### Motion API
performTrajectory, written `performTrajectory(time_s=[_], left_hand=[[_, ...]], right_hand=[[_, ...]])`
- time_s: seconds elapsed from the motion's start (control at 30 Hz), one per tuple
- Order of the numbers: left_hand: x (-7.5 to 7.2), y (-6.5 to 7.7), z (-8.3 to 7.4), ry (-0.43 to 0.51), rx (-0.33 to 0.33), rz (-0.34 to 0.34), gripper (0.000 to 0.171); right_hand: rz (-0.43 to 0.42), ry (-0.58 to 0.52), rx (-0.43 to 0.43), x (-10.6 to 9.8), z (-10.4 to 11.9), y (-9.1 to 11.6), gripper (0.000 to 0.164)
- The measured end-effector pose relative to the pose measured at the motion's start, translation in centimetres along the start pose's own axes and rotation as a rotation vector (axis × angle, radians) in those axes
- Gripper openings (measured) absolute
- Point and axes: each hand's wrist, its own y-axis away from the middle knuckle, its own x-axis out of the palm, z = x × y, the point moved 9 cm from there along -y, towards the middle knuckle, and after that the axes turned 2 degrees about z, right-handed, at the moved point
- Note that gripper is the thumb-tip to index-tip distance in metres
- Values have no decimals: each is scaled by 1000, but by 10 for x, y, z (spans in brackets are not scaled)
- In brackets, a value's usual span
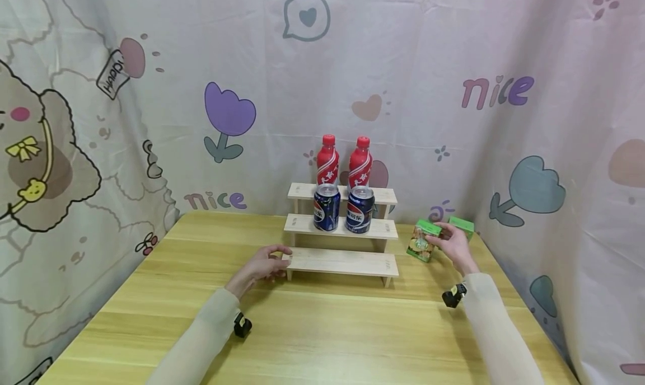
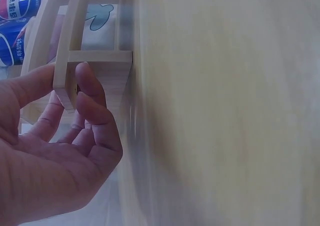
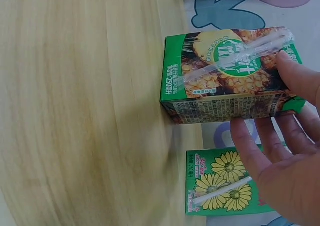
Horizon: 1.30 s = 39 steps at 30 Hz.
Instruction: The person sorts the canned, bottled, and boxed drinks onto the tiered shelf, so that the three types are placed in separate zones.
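Note:
A three-step wooden display shelf (image 1: pixel 342 262) stands near the middle of the table. My left hand (image 1: pixel 264 264) pinches the left end of its lowest step, thumb and fingers on opposite sides of the board (image 2: pixel 62 86). Off the shelf's right side, my right hand (image 1: pixel 456 248) holds a green juice box (image 1: pixel 422 242) by its upper part. Pineapple pictures and a wrapped straw show on that juice box in the right wrist view, where its lower end is close over the table. Behind it stands a second green drink carton (image 3: pixel 215 168) with yellow flowers, partly covered by my fingers.
Two blue Pepsi cans, a left one (image 1: pixel 327 209) and a right one (image 1: pixel 359 210), stand on the middle step. On the top step are two red bottles, one left (image 1: pixel 328 161) and one right (image 1: pixel 360 164). A patterned curtain (image 1: pixel 403 66) hangs behind the wooden table (image 1: pixel 332 334).

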Motion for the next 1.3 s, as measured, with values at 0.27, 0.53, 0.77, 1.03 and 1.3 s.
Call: performTrajectory(time_s=[0.27,0.53,0.77,1.03,1.3], left_hand=[[0,-1,1,-2,-5,0,33],[2,-2,-1,4,-6,14,34],[3,-2,0,3,-3,20,34],[0,-1,1,-6,8,12,33],[1,1,1,-2,-2,11,34]], right_hand=[[-5,-16,-31,2,8,12,63],[-62,-44,-42,-5,10,16,63],[-91,-77,-57,-16,21,21,67],[-45,-69,-108,-16,43,29,69],[-18,-59,-146,-13,61,34,66]])
